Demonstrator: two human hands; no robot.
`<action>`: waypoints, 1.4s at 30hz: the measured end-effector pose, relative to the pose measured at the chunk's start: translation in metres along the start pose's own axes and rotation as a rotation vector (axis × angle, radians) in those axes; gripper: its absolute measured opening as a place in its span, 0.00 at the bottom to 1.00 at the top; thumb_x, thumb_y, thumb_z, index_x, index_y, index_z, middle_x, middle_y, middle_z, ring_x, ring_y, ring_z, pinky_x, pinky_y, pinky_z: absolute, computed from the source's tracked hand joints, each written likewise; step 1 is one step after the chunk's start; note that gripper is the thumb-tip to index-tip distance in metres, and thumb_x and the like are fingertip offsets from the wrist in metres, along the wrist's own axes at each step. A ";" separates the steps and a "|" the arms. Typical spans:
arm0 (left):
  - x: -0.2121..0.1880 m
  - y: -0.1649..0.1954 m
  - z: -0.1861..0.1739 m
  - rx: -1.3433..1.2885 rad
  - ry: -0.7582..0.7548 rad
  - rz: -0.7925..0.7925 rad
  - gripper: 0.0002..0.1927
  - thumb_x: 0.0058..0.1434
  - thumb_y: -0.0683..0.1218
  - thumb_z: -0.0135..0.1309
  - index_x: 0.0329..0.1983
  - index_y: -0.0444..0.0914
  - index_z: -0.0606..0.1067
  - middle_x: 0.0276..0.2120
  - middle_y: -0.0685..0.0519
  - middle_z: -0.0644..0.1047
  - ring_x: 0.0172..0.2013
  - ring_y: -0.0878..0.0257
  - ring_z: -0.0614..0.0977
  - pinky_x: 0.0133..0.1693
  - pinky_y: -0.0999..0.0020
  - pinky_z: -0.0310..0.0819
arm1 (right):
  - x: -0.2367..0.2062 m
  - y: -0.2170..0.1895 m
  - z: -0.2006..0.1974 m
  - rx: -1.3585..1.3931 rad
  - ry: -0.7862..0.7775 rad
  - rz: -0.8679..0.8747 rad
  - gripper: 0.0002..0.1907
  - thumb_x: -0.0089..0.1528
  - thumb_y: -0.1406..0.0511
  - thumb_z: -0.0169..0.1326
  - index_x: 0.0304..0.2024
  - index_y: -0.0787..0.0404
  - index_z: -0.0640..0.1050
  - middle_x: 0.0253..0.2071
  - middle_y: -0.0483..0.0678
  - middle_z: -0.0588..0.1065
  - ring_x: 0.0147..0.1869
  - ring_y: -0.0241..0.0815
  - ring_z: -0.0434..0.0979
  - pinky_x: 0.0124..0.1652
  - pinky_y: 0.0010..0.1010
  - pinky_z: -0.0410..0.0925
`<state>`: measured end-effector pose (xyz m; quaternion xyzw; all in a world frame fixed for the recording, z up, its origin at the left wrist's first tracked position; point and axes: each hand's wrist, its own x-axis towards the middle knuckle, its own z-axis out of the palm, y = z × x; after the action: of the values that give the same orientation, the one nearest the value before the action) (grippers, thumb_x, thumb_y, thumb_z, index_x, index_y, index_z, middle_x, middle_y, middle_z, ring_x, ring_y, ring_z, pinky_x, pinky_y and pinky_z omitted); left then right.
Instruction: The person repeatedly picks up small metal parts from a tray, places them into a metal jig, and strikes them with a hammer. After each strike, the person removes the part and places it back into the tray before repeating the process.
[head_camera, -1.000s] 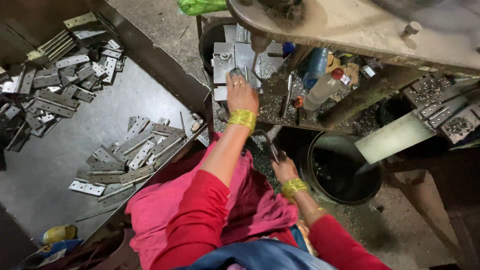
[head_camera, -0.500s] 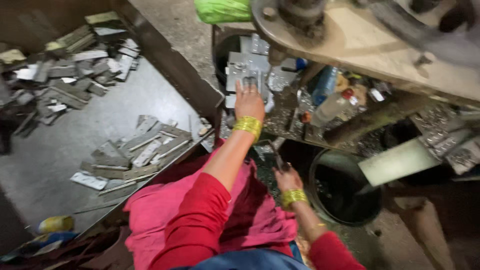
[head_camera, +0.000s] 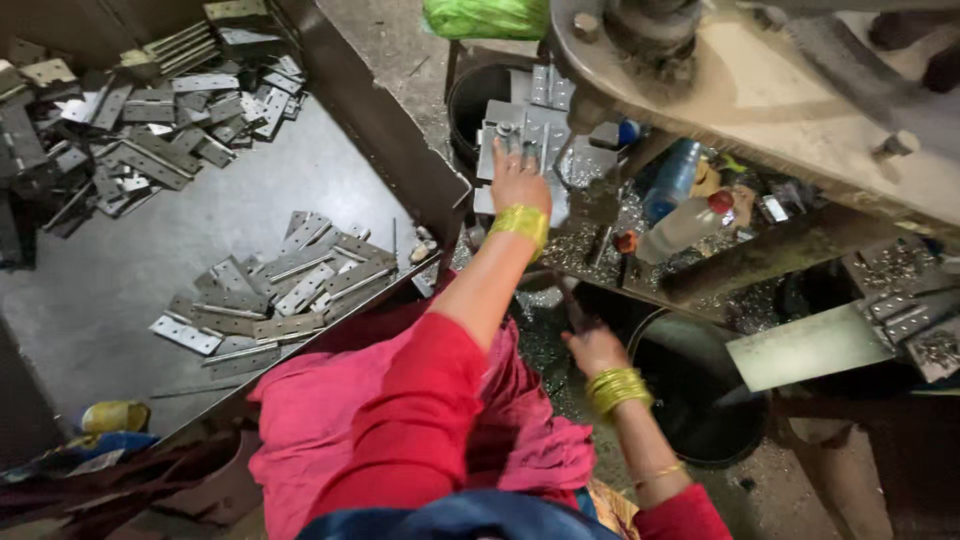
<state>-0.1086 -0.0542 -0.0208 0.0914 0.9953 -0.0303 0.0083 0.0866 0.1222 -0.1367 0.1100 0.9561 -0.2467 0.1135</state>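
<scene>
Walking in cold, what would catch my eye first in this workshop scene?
Most likely the bright pink and red clothing low in the middle, with yellow bangles on both wrists. The left hand reaches up onto a stack of grey metal hinge plates under the machine, while the right hand grips a dark handle beside a black bucket. To the left, loose hinge plates lie scattered over a dark metal tray.

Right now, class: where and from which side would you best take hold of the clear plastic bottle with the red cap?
Probably grip the clear plastic bottle with the red cap around its mid-body, coming from above. It lies tilted among metal shavings, the blue bottle close on one side, its rounded body exposed upward.
</scene>
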 end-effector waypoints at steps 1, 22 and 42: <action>0.003 0.002 -0.004 0.006 -0.067 -0.002 0.25 0.71 0.53 0.33 0.68 0.46 0.69 0.76 0.54 0.55 0.76 0.48 0.49 0.68 0.38 0.17 | 0.001 0.003 0.001 -0.014 -0.048 0.002 0.28 0.61 0.48 0.57 0.46 0.66 0.79 0.45 0.66 0.79 0.52 0.67 0.79 0.49 0.52 0.72; -0.192 -0.211 0.127 -0.090 0.464 -0.308 0.12 0.57 0.41 0.54 0.45 0.39 0.79 0.44 0.47 0.81 0.51 0.49 0.79 0.50 0.43 0.68 | 0.014 0.028 0.032 -0.073 0.109 0.034 0.31 0.62 0.45 0.57 0.48 0.67 0.78 0.44 0.70 0.78 0.51 0.72 0.78 0.48 0.56 0.71; -0.059 0.017 0.030 -0.691 0.518 -0.073 0.22 0.65 0.37 0.48 0.63 0.34 0.73 0.61 0.38 0.73 0.60 0.43 0.73 0.57 0.56 0.73 | -0.014 -0.004 -0.016 0.201 -0.115 0.116 0.34 0.55 0.46 0.58 0.57 0.57 0.72 0.42 0.64 0.80 0.43 0.64 0.84 0.43 0.53 0.76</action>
<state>-0.0468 -0.0498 -0.0509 0.0527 0.9188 0.3282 -0.2129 0.0960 0.1249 -0.1177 0.1616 0.9105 -0.3402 0.1707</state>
